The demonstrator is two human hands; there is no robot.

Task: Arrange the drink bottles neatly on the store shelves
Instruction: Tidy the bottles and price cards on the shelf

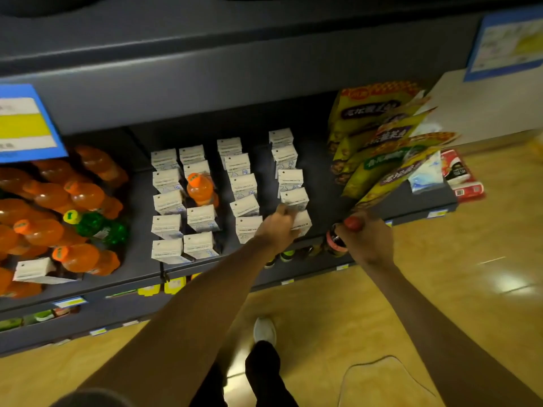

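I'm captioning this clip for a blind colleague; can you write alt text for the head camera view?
Seen from above, a person's left hand grips a white carton at the front of a dark shelf, while the right hand holds a dark red-capped bottle at its edge. One orange bottle stands among the cartons; more orange bottles crowd the left, snack bags the right.

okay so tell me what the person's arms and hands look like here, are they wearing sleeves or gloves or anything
Both forearms are bare up to the bottom edge of the picture: no sleeves show. The left hand and right hand wear no gloves, and no watch, bracelet or ring is visible, though the picture is somewhat blurred.
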